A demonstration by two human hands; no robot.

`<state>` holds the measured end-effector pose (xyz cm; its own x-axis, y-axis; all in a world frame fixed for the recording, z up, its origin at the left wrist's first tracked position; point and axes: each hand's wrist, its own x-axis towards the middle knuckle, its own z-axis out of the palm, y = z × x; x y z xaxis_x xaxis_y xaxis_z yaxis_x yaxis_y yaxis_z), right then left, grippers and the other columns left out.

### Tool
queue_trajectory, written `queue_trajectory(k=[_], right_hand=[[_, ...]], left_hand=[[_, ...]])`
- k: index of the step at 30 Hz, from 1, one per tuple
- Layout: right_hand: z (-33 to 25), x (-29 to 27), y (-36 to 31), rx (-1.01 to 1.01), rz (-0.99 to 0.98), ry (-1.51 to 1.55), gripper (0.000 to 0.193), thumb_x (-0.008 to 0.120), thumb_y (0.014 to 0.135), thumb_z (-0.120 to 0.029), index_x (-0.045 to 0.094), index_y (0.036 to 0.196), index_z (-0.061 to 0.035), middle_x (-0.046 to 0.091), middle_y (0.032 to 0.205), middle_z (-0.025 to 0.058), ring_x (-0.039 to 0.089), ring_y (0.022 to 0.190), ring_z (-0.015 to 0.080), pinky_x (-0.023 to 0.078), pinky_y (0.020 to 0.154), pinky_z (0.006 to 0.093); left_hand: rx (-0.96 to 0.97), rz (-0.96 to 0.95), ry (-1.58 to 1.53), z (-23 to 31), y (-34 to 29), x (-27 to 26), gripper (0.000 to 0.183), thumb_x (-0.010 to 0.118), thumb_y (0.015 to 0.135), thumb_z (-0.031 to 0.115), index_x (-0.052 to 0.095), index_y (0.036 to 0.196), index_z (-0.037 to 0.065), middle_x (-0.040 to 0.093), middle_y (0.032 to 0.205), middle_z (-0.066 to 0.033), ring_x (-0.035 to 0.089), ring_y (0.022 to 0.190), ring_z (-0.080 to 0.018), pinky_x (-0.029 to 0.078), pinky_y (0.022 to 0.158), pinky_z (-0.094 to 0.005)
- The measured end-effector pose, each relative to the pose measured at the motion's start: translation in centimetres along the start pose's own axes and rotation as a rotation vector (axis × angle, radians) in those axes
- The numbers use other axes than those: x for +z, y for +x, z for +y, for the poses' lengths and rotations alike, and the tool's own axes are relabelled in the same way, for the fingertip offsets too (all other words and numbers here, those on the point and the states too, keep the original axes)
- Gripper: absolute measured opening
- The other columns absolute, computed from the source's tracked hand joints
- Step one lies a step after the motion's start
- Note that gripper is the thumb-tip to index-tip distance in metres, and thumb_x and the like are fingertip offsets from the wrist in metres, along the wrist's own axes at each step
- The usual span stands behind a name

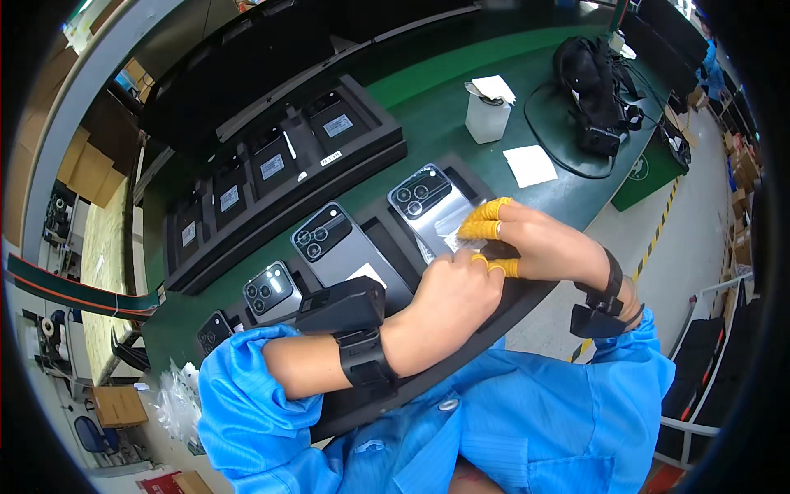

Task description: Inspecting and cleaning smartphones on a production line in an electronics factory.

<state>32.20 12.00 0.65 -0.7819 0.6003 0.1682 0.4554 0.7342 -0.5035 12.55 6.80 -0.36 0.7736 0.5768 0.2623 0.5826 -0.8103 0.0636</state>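
My right hand [543, 243], yellow finger cots on its fingers, is closed on a crinkled piece of clear film [453, 227] at the near end of the rightmost silver phone [442, 202]. My left hand [457, 290] is closed in a pinch beside it, also with yellow finger cots; what it grips is hidden. The phone lies camera side up in a black foam tray [494, 309]. To its left in the same tray are a grey phone [350, 251], a silver phone [284, 306] and a dark phone [213, 331]. My left wrist device covers part of the tray.
Behind stands a second black tray [362, 160] holding several dark phones with white labels. A white container [487, 119] topped with paper, a white sheet [530, 165] and a black strapped bag [580, 78] with a cable occupy the right of the green table [448, 95]. Clear plastic bags [178, 403] hang lower left.
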Motion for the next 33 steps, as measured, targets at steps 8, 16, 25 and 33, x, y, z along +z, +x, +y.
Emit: queue_trajectory(k=[8,16,25,33], right_hand=[[-0.6,-0.5,-0.1,-0.031,-0.096,-0.024,0.049,0.08,0.073,-0.014,0.061,0.115,0.0031,0.056,0.123,0.019,0.051,0.118,0.0372,0.043,0.102,0.0401],[-0.1,0.5,0.7,0.011,0.038,-0.024,0.019,0.071,0.08,-0.006,0.066,0.096,0.0016,0.063,0.106,0.0172,0.059,0.101,0.0344,0.048,0.093,0.0388],[0.3,-7.9,6.2,-0.119,0.641,0.598,0.024,0.06,0.097,-0.015,0.066,0.117,-0.0025,0.072,0.104,0.0085,0.07,0.092,0.0159,0.057,0.079,0.0284],[-7.9,1.1,16.2,-0.619,0.605,-0.034,0.026,0.064,0.086,-0.005,0.066,0.111,-0.0024,0.069,0.102,0.013,0.069,0.089,0.0244,0.056,0.074,0.0313]], left_hand=[[0.05,-0.078,-0.092,-0.8,-0.1,-1.4,0.012,0.066,0.076,0.014,0.058,0.077,0.005,0.061,0.071,-0.008,0.065,0.068,-0.0206,0.052,0.054,-0.034],[-0.019,-0.05,-0.295,-2.2,-0.8,-3.1,0.025,0.067,0.082,0.019,0.051,0.094,0.003,0.061,0.072,-0.0128,0.064,0.067,-0.0288,0.051,0.055,-0.0413],[0.06,-0.077,-0.381,-3.3,-3.7,-5.0,0.022,0.063,0.09,0.02,0.058,0.1,0.001,0.065,0.089,-0.0193,0.065,0.079,-0.0339,0.054,0.071,-0.0408],[-0.442,-0.116,0.099,-1.3,-16.4,-11.7,0.022,0.069,0.081,0.021,0.057,0.088,0.004,0.06,0.071,-0.0104,0.064,0.07,-0.0273,0.051,0.063,-0.0384]])
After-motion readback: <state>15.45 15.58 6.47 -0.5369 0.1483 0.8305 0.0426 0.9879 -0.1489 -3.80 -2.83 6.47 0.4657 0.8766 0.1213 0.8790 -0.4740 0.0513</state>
